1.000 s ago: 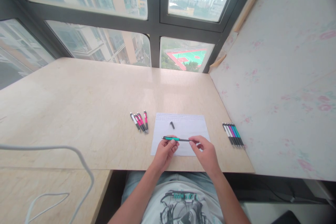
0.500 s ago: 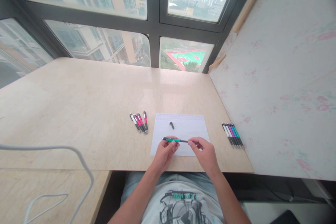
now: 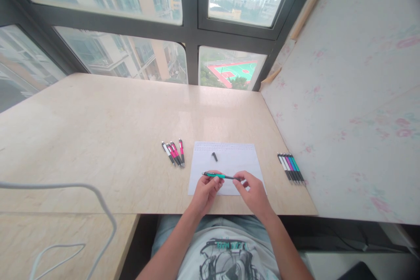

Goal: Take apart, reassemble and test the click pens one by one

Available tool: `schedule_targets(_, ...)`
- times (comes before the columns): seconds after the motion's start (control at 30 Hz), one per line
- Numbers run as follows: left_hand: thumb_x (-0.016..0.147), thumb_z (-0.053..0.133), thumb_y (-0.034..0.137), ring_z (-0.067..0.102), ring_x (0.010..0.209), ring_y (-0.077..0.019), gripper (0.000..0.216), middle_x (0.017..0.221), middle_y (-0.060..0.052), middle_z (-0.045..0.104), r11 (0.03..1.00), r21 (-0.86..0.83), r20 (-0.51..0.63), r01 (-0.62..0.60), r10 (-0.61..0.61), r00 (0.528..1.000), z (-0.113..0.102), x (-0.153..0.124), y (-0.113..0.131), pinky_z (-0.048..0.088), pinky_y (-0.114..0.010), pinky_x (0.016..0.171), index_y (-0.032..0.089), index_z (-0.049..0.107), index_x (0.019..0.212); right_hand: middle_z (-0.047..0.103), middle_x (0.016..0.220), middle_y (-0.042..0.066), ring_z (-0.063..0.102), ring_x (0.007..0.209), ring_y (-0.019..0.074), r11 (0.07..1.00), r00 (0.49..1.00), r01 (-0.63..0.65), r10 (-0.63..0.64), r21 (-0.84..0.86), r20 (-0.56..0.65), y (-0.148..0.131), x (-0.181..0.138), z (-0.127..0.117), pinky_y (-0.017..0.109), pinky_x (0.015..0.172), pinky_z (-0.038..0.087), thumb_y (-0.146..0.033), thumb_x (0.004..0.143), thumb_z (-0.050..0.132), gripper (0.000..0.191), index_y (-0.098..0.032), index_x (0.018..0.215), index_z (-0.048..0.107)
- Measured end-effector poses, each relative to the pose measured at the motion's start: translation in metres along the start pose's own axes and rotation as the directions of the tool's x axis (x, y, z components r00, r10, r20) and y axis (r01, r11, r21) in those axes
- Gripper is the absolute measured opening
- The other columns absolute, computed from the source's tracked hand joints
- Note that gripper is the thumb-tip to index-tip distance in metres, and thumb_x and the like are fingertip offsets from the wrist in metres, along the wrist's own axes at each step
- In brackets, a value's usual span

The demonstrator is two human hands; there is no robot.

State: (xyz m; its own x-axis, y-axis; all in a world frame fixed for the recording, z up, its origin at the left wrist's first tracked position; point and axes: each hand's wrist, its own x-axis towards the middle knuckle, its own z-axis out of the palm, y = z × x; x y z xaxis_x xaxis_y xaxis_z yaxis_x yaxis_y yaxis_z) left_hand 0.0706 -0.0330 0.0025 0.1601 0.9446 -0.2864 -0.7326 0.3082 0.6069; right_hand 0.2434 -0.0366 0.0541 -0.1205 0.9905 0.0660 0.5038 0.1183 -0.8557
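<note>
A teal and black pen lies level between my two hands, above a sheet of white paper. My left hand pinches its teal barrel, with the clip end pointing left. The fingers of my right hand are closed round the dark end at the right; the tip is partly hidden by them. A short black piece, like a pen grip or cap, rests on the paper just beyond my left hand. Small lines of writing run along the paper's far edge.
Several pink and white pens lie left of the paper. On the right, a row of several white, purple and teal pens sits near the wall. A white cable loops over the desk at the left.
The fingers of my right hand have slid slightly left along the pen's dark end. My left hand and the loose black piece stay in place.
</note>
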Motion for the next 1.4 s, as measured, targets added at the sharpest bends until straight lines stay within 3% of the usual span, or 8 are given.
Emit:
schedule_targets(0.1, 0.071, 0.082, 0.021, 0.064, 0.078, -0.0117, 0.022, 0.085, -0.005, 0.07, 1.0, 0.005, -0.011, 0.002, -0.002, 1.0, 0.0, 0.0002, -0.0006, 0.049, -0.024, 0.078, 0.014, 0.073, 0.089, 0.062, 0.061, 0.001, 0.058, 0.06, 0.0153, 0.999, 0.997, -0.027, 0.028, -0.022, 0.073, 0.0001, 0.001, -0.0022, 0.026, 0.059, 0.042, -0.043, 0.096, 0.044, 0.041, -0.019, 0.068, 0.062)
schedule_targets(0.27, 0.07, 0.083, 0.023, 0.063, 0.076, -0.0113, 0.023, 0.084, -0.004, 0.07, 1.0, 0.0, -0.031, 0.003, -0.003, 1.0, 0.0014, -0.0002, 0.0, 0.049, -0.023, 0.075, 0.014, 0.073, 0.089, 0.067, 0.078, 0.002, 0.061, 0.072, 0.0164, 1.0, 0.999, -0.026, 0.026, 0.011, 0.04, -0.0032, 0.002, -0.0048, 0.024, 0.062, 0.043, -0.044, 0.093, 0.051, 0.028, -0.02, 0.085, 0.063)
schedule_targets(0.43, 0.068, 0.085, 0.023, 0.063, 0.075, -0.0116, 0.025, 0.081, -0.004, 0.069, 1.0, 0.025, -0.037, 0.018, -0.017, 0.999, 0.0039, -0.0011, 0.001, 0.048, -0.024, 0.076, 0.014, 0.073, 0.088, 0.056, 0.056, -0.001, 0.054, 0.056, 0.0136, 0.999, 0.998, -0.04, 0.041, -0.022, 0.055, 0.001, 0.0023, -0.003, 0.025, 0.058, 0.04, -0.045, 0.099, 0.039, 0.048, -0.02, 0.061, 0.054)
schedule_targets(0.57, 0.068, 0.084, 0.024, 0.063, 0.075, -0.0115, 0.025, 0.081, -0.004, 0.07, 0.999, 0.022, -0.034, 0.024, -0.023, 0.999, 0.0045, -0.0014, 0.0015, 0.048, -0.024, 0.075, 0.014, 0.073, 0.088, 0.066, 0.076, 0.002, 0.061, 0.072, 0.0163, 1.0, 0.999, -0.004, 0.004, 0.005, 0.037, 0.002, 0.0036, -0.0012, 0.025, 0.064, 0.044, -0.044, 0.094, 0.048, 0.031, -0.019, 0.082, 0.062)
schedule_targets(0.77, 0.068, 0.084, 0.022, 0.064, 0.077, -0.0122, 0.025, 0.083, -0.004, 0.07, 0.999, 0.022, -0.026, 0.023, -0.023, 0.999, 0.003, -0.0017, 0.0007, 0.048, -0.024, 0.077, 0.015, 0.072, 0.089, 0.057, 0.056, 0.0, 0.054, 0.056, 0.0144, 0.998, 0.998, -0.008, 0.012, -0.059, 0.056, 0.0003, 0.0035, -0.0004, 0.026, 0.059, 0.041, -0.044, 0.098, 0.038, 0.049, -0.02, 0.059, 0.054)
schedule_targets(1.0, 0.069, 0.084, 0.024, 0.063, 0.077, -0.0126, 0.026, 0.082, -0.004, 0.07, 0.999, 0.028, -0.013, 0.022, -0.022, 1.0, 0.0028, -0.0014, 0.0004, 0.048, -0.025, 0.077, 0.015, 0.072, 0.09, 0.067, 0.077, 0.004, 0.062, 0.074, 0.0182, 0.999, 0.999, 0.036, -0.036, -0.024, 0.007, -0.0003, 0.004, 0.0005, 0.027, 0.066, 0.048, -0.041, 0.092, 0.051, 0.027, -0.02, 0.08, 0.063)
schedule_targets(1.2, 0.07, 0.083, 0.024, 0.064, 0.078, -0.0127, 0.024, 0.085, -0.005, 0.071, 0.999, 0.041, -0.002, 0.025, -0.025, 1.0, 0.0001, -0.0014, -0.0017, 0.048, -0.025, 0.078, 0.015, 0.073, 0.089, 0.057, 0.057, 0.0, 0.054, 0.058, 0.0142, 0.997, 1.0, 0.024, -0.023, -0.078, 0.011, 0.0001, 0.0039, 0.0021, 0.026, 0.059, 0.04, -0.043, 0.097, 0.043, 0.046, -0.02, 0.06, 0.056)
schedule_targets(1.4, 0.069, 0.084, 0.025, 0.064, 0.082, -0.0144, 0.024, 0.09, -0.007, 0.072, 0.998, 0.058, 0.017, 0.022, -0.023, 1.0, -0.0004, -0.0023, -0.0015, 0.048, -0.027, 0.08, 0.015, 0.073, 0.089, 0.053, 0.047, -0.001, 0.051, 0.047, 0.0127, 0.996, 0.995, -0.092, 0.092, 0.017, 0.025, 0.0036, 0.0016, 0.0036, 0.024, 0.052, 0.038, -0.052, 0.097, 0.04, 0.056, -0.02, 0.053, 0.051)
